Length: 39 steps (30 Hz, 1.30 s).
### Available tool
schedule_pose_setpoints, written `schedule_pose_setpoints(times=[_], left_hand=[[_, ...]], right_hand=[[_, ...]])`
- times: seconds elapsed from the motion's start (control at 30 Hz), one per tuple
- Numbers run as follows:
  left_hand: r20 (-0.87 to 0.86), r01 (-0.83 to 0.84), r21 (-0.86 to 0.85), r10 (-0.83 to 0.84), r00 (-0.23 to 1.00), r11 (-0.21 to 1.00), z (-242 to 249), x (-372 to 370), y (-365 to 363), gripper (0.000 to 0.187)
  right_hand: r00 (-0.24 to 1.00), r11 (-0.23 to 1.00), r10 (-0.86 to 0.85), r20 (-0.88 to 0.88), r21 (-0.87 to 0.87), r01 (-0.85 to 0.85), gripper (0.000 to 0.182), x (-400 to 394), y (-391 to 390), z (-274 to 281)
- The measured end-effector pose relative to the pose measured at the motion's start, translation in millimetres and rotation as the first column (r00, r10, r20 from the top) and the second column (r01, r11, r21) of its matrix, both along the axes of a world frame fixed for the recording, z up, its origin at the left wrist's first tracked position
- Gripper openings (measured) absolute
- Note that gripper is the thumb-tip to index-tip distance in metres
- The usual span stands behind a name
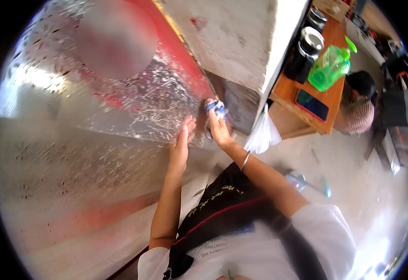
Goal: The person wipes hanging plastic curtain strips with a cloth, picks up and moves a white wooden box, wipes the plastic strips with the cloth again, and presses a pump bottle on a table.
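My left hand (181, 142) is at the near edge of a clear, shiny sheet (134, 119) with a patterned surface. The thumb lies on the near side and the slightly blurred fingers curl past the edge. Just to the right, my right hand (220, 132) has its fingers on a crumpled blue and white cloth (215, 108). The cloth is at the sheet's right end, by a red strip (185, 58) along its border. A bracelet is on my right wrist.
At the right, a wooden table (283, 100) bears a green pump bottle (329, 70), dark lidded jars (302, 58) and a phone (312, 104). A white plastic bag (263, 133) hangs beside it. Another person (359, 105) is beyond the table. A larger patterned surface (82, 172) spreads at left.
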<state>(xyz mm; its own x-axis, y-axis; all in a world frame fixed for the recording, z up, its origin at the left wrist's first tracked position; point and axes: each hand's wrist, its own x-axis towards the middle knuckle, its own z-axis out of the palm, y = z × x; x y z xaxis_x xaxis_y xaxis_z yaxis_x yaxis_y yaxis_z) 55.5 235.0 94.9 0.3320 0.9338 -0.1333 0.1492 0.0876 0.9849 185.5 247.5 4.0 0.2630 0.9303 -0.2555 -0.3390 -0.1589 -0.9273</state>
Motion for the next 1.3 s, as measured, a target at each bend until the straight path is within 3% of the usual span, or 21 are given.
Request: schedule_pose_setpoints(times=[0.2, 0.27, 0.3, 0.43, 0.53, 0.7, 0.77, 0.87, 0.93, 1.0, 1.13, 1.17, 1.2, 1.23, 1.3], left_hand=[[0.088, -0.099, 0.032, 0.096, 0.991, 0.995, -31.5, -4.0, 0.3, 0.046], [0.086, -0.086, 0.036, 0.082, 0.993, 0.996, -34.3, -8.5, 3.7, 0.045], [0.088, -0.086, 0.039, 0.083, 0.993, 0.995, -35.3, -9.7, 4.2, 0.044], [0.085, -0.087, 0.033, 0.084, 0.993, 0.996, -33.4, -13.1, 5.7, 0.041], [0.008, -0.052, 0.075, 0.051, 0.999, 0.996, -28.0, -14.6, 4.0, 0.044], [0.01, -0.073, -0.049, 0.074, 0.997, 0.996, -23.4, -21.4, 5.3, 0.046], [0.03, -0.075, -0.023, 0.075, 0.997, 0.997, -19.8, -21.1, 3.3, 0.046], [0.049, -0.064, 0.019, 0.063, 0.997, 0.998, -24.0, -22.7, 0.1, 0.046], [0.027, -0.02, 0.05, 0.018, 0.999, 0.999, -20.8, -21.8, -4.9, 0.046], [-0.022, -0.006, 0.045, 0.007, 1.0, 0.999, -24.7, -18.7, -14.3, 0.046], [-0.058, 0.055, -0.039, -0.057, 0.997, 0.998, -79.4, -34.7, -29.4, 0.052], [-0.058, 0.048, -0.133, -0.056, 0.997, 0.99, -99.0, -43.4, -33.7, 0.057], [-0.063, 0.04, -0.225, -0.056, 0.996, 0.973, -113.1, -47.2, -37.1, 0.063], [-0.053, 0.128, -0.245, -0.145, 0.988, 0.961, -114.5, -45.6, -38.4, 0.063], [-0.108, 0.136, -0.452, -0.205, 0.973, 0.882, -126.0, -41.9, -51.8, 0.072]], right_hand=[[1.0, 0.999, -0.028, 0.001, -0.039, 0.028, 0.063, -17.3, -32.3, 6.9], [0.957, 0.968, 0.202, -0.209, -0.105, -0.227, 0.075, -12.6, -38.9, 12.1], [0.952, 0.972, 0.199, -0.232, -0.078, -0.222, 0.075, -14.6, -39.2, 8.0], [0.941, 0.967, 0.228, -0.249, -0.053, -0.248, 0.078, -14.7, -43.8, 3.1], [0.95, 0.949, 0.239, -0.203, -0.161, -0.273, 0.081, -10.6, -42.4, 5.2], [0.986, 0.98, 0.072, -0.153, -0.175, -0.098, 0.083, -14.8, -37.8, -16.5], [0.986, 0.985, 0.028, -0.162, -0.161, -0.054, 0.084, -12.6, -37.5, -24.2], [0.979, 0.971, 0.054, -0.196, -0.218, -0.097, 0.083, -1.1, -39.3, -26.5], [0.965, 0.943, 0.175, -0.194, -0.248, -0.221, 0.083, 10.0, -42.3, -21.3], [0.995, 0.969, 0.1, 0.001, -0.228, -0.097, 0.083, 16.3, -52.4, -13.8], [0.977, 0.986, -0.053, -0.207, -0.169, 0.018, 0.081, 22.1, -85.1, -16.7], [0.947, 0.991, -0.117, -0.299, -0.102, 0.09, 0.078, 15.5, -89.0, -42.4], [0.942, 0.98, -0.195, -0.272, -0.077, 0.181, 0.074, 15.1, -104.0, -43.8], [0.919, 0.959, -0.282, -0.276, -0.085, 0.269, 0.072, 13.9, -119.9, -39.0], [0.846, 0.92, -0.389, -0.364, -0.112, 0.375, 0.069, 11.9, -160.3, -35.4]])
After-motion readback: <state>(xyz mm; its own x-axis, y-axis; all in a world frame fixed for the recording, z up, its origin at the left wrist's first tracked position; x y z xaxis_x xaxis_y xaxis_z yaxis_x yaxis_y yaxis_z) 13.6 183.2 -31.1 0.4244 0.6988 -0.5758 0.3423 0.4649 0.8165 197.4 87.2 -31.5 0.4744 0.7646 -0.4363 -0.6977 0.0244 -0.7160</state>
